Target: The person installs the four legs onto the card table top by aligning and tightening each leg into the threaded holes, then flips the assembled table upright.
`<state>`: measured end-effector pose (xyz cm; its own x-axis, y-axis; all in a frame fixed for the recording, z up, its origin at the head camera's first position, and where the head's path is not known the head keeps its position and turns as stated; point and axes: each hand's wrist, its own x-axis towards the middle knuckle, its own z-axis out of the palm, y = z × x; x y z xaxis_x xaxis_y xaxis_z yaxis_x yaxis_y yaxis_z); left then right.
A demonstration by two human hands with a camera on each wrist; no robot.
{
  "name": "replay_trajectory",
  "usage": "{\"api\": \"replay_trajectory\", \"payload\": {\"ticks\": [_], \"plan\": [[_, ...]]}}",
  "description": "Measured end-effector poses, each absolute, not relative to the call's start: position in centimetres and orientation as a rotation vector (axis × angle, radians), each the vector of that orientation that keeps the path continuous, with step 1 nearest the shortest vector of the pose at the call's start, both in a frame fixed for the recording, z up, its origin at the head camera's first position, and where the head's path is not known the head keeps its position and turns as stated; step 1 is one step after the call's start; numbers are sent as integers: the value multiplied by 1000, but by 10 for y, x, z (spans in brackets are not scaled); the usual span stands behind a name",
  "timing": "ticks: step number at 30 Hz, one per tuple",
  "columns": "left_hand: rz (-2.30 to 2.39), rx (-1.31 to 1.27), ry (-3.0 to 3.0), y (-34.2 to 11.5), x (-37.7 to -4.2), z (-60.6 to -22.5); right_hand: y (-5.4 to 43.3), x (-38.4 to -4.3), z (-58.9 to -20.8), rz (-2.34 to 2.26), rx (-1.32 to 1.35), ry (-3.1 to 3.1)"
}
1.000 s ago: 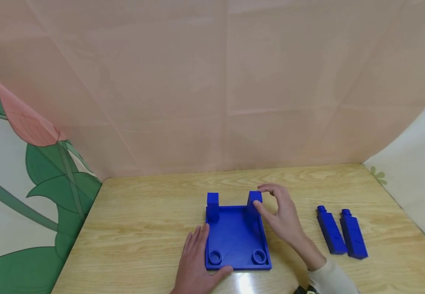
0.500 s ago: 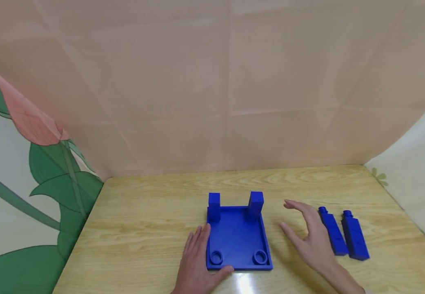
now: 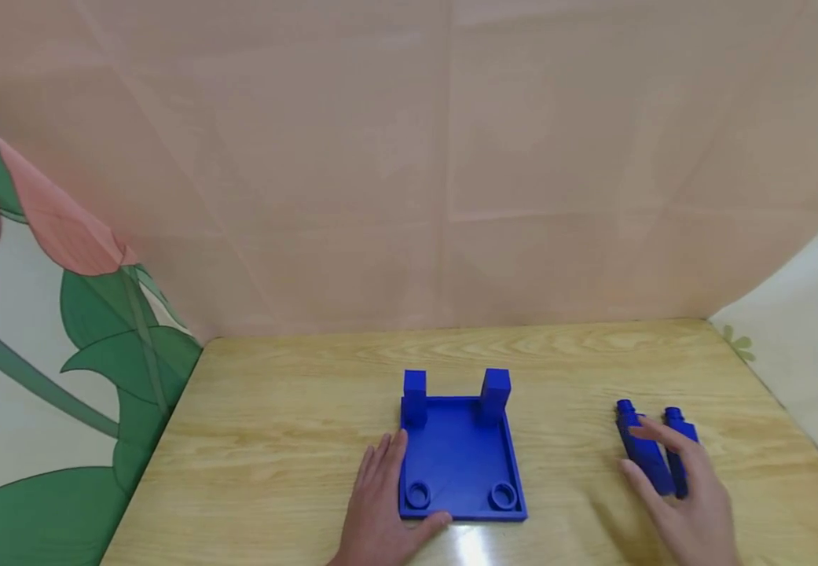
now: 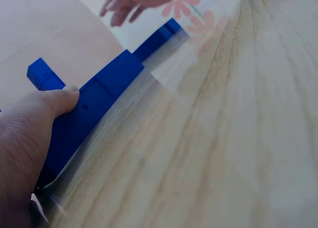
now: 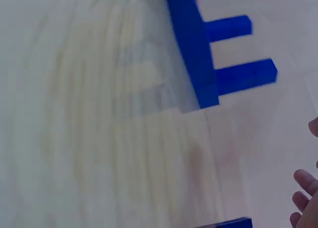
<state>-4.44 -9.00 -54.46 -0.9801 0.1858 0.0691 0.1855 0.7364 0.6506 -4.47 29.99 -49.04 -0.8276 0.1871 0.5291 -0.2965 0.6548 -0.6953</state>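
Observation:
A square blue tray (image 3: 456, 452) with a low rim lies on the table. Two square blue posts (image 3: 415, 397) stand upright at its far corners, and round sockets (image 3: 503, 495) sit in the near ones. My left hand (image 3: 380, 503) holds the near left corner, fingers along the left side and thumb (image 4: 67, 96) on the front edge. To the right, my right hand (image 3: 698, 499) hovers over two loose blue posts (image 3: 643, 454) with round pegs, thumb and fingers apart. It partly hides the farther right post (image 3: 680, 423). In the right wrist view, its fingertips (image 5: 304, 181) touch nothing.
The wooden table (image 3: 274, 424) meets a plain pinkish cloth (image 3: 345, 196) at the back. Flower-printed cloths hang on the left (image 3: 111, 362) and right (image 3: 805, 314).
My right hand has left the tray's far right post and moved right, over the loose posts. The left hand and the tray stay in place.

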Motion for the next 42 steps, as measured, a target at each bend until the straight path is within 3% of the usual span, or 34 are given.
{"api": "replay_trajectory", "payload": {"ticks": [4,14,27,42], "plan": [[1102,315,2932,-90,-43,-545,306,-38,-493,1176,-109,-2264],[1088,304,2934,-91,-43,-543,322,-35,-505,1101,-310,-2334],[1040,244,2833,-90,-46,-537,349,-41,-529,896,-6,-2503],[1069,254,2850,-90,-45,-538,347,-40,-527,794,-57,-2590]]}}
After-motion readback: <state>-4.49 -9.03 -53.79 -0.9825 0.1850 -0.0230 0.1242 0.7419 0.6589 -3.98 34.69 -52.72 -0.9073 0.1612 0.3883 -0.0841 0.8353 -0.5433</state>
